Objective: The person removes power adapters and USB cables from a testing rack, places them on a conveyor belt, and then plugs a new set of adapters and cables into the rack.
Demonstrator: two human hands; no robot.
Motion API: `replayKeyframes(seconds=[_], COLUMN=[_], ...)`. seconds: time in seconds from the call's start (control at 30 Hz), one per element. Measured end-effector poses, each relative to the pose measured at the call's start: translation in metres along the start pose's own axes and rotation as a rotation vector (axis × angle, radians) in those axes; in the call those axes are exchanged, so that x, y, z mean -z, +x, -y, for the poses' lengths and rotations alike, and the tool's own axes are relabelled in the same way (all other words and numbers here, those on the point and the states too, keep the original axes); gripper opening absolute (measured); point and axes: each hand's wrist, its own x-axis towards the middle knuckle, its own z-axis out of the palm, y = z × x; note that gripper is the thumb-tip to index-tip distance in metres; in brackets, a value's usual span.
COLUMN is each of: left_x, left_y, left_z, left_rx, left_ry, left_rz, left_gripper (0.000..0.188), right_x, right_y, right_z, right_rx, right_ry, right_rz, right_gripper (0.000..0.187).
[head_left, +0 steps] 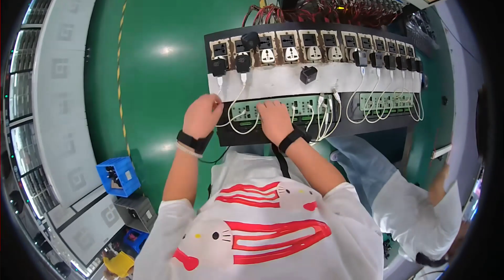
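Observation:
My left hand (202, 115) is at the left end of the bench, its thumb and fingertips pinched on a white USB cable (220, 87). That cable hangs from a black plug-in charger (217, 66) in the leftmost socket. Over the green test board (270, 107), my right hand (276, 121) is bent down with fingers curled. A second white cable (239, 132) loops from the neighbouring charger (243, 62) to beneath its thumb side. What those fingertips grip is hidden.
A loose black charger (308, 74) lies on the white strip. More chargers, cables and a second green board (386, 102) fill the right side. Red wires (268, 15) run behind the sockets. A co-worker (415, 206) is close on my right. A blue crate (118, 176) stands lower left.

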Motion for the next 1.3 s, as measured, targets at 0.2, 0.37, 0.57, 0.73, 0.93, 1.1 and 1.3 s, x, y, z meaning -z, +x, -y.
replayKeyframes(seconds=[0.2, 0.37, 0.57, 0.73, 0.93, 1.1, 1.3], left_x=[-0.039, -0.054, -0.078, -0.075, -0.07, -0.067, -0.071], left_y=[-0.048, -0.049, -0.045, -0.04, -0.038, -0.034, -0.04], left_z=[0.05, 0.064, 0.084, 0.098, 0.103, 0.104, 0.113], left_rx=[-0.113, -0.223, -0.44, -0.3, -0.314, -0.348, -0.291], left_ry=[-0.249, -0.185, -0.147, -0.415, -0.409, -0.391, -0.386], left_rz=[0.026, 0.405, 0.717, 0.669, 0.536, 0.519, 0.5], left_gripper=[0.018, 0.02, 0.029, 0.025, 0.022, 0.022, 0.023], right_x=[-0.024, -0.005, -0.011, -0.023, -0.039, -0.032, 0.008], right_y=[0.004, 0.009, 0.015, 0.013, 0.01, 0.02, 0.049], right_z=[-0.005, 0.039, 0.047, 0.056, 0.052, 0.044, 0.072], right_rx=[0.014, -0.146, -0.318, -0.474, -0.402, -0.474, -0.248], right_ry=[0.08, 0.075, 0.063, -0.06, -0.128, -0.146, 0.175], right_rz=[-0.016, -0.099, -0.075, -0.03, -0.076, 0.125, 0.189], right_gripper=[0.003, 0.004, 0.016, 0.016, 0.01, 0.011, 0.02])
